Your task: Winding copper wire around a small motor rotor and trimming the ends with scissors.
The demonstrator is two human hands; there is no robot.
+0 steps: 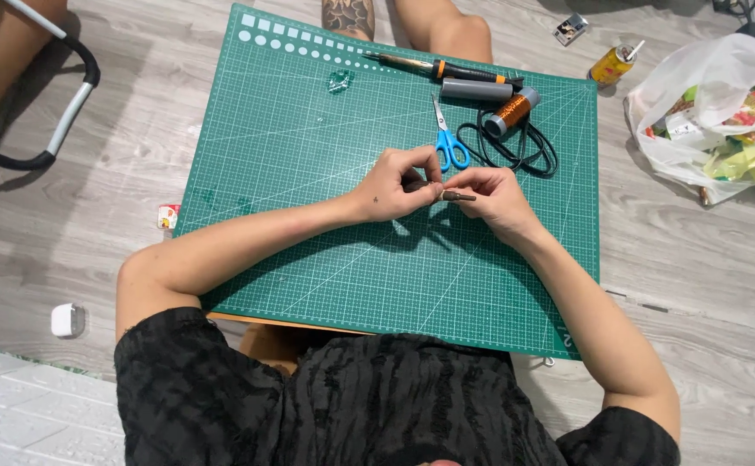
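Note:
Both my hands meet above the middle of a green cutting mat point(308, 259). My left hand point(395, 183) and my right hand point(491, 194) pinch a small dark rod-like piece point(457, 197) between their fingertips; its tip pokes out to the right of my left thumb. What exactly the piece is stays too small to tell. Just beyond my hands lie blue-handled scissors point(448, 142), touching neither hand.
At the mat's far edge lie a soldering iron point(446, 69) with a black cord point(524, 147), a grey cylinder point(477, 89) and a spool of copper wire point(509, 113). A small can point(612, 63) and a plastic bag point(718, 112) sit on the floor right. Another person's legs point(434, 22) are at the top.

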